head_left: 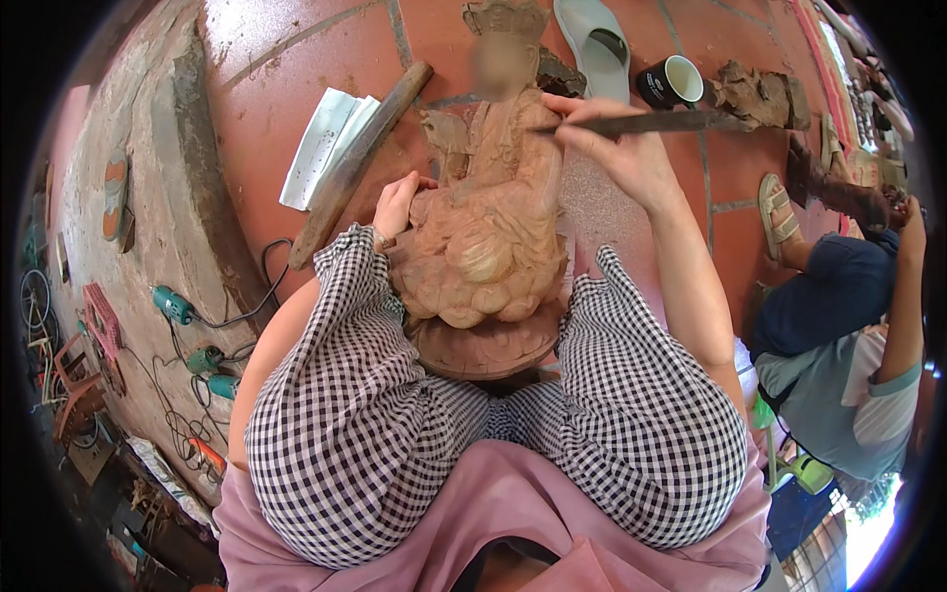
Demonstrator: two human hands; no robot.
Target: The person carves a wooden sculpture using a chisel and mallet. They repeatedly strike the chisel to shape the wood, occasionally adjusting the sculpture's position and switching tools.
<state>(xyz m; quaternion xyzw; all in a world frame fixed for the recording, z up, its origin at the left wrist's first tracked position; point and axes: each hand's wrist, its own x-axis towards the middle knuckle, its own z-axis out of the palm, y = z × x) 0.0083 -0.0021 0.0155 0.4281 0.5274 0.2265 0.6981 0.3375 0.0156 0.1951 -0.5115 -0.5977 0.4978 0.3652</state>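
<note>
A brown carved statue (483,212) of a seated figure stands between my knees on a round base (483,345) with petal-like carving. My left hand (398,204) rests against the statue's left side, fingers curled around its edge. In my right hand (623,148) is a long, dark, flat tool (681,121), perhaps a file. It lies nearly level, its left end touching the statue's upper right part near the shoulder. The fingers of that hand are closed around the tool, one reaching onto the statue.
Left of the statue, a wooden stick (360,163) lies beside folded white paper (321,148). Beyond it are a grey slipper (597,49), a dark cup (671,82) and a rough brown piece (760,96). Corded green power tools (174,305) lie left. Another person (838,365) sits at right.
</note>
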